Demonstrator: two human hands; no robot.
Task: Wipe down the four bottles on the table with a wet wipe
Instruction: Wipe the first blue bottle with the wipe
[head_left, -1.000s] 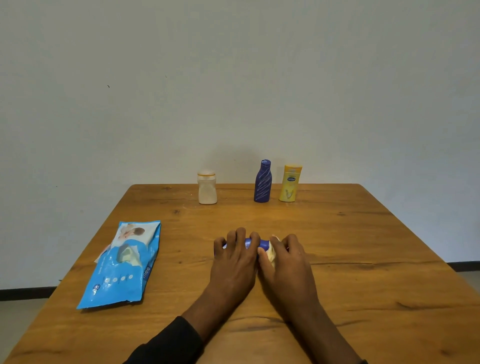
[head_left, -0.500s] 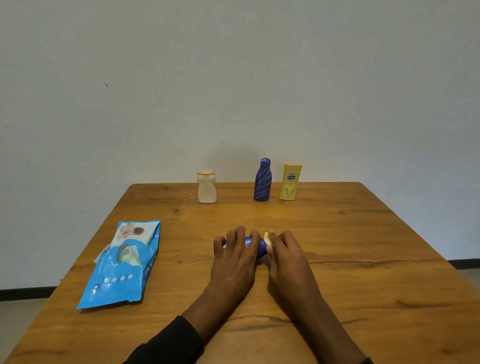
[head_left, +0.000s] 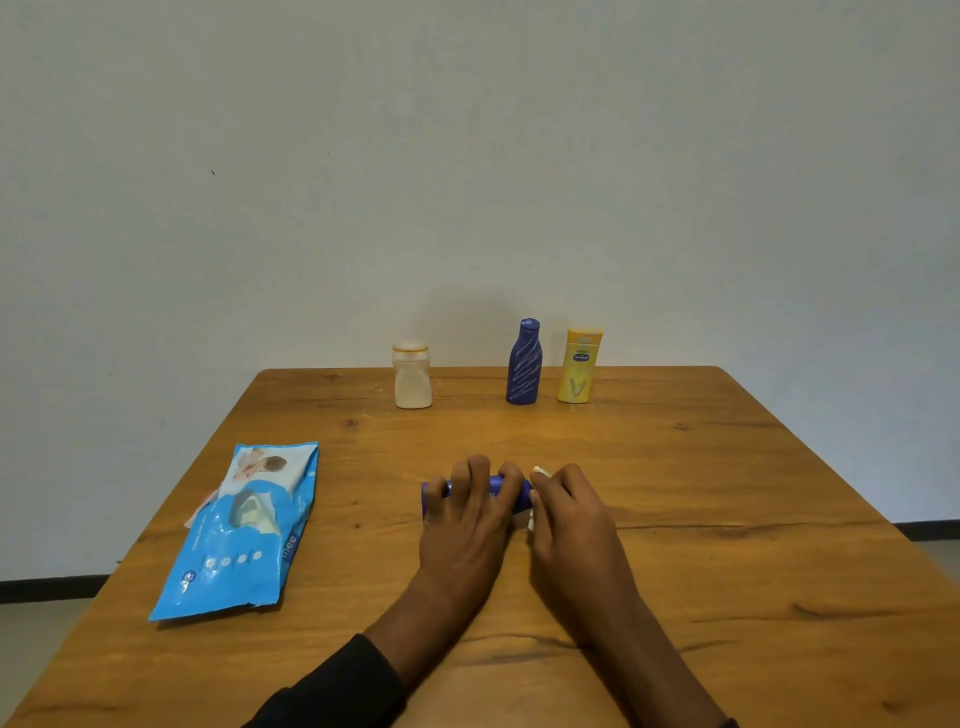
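While blue bottle (head_left: 492, 486) lies on its side mid table (head_left: 727, 467), left hand (head_left: 467, 519) curls over it, presumably steadying against roll. Right hand (head_left: 569, 514) pinches wet wipe (head_left: 540, 471) against bottle's end. Cream bottle (head_left: 413, 382), striped bottle (head_left: 523, 366), yellow bottle (head_left: 579, 369) upright at far edge.

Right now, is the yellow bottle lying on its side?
No, the yellow bottle stands upright near the table's far edge.

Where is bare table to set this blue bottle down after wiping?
Widest: bare table right of the right hand. Also the gap between white bottle and striped bottle, and between wipes pack and left hand. Crowded: striped bottle beside yellow bottle.
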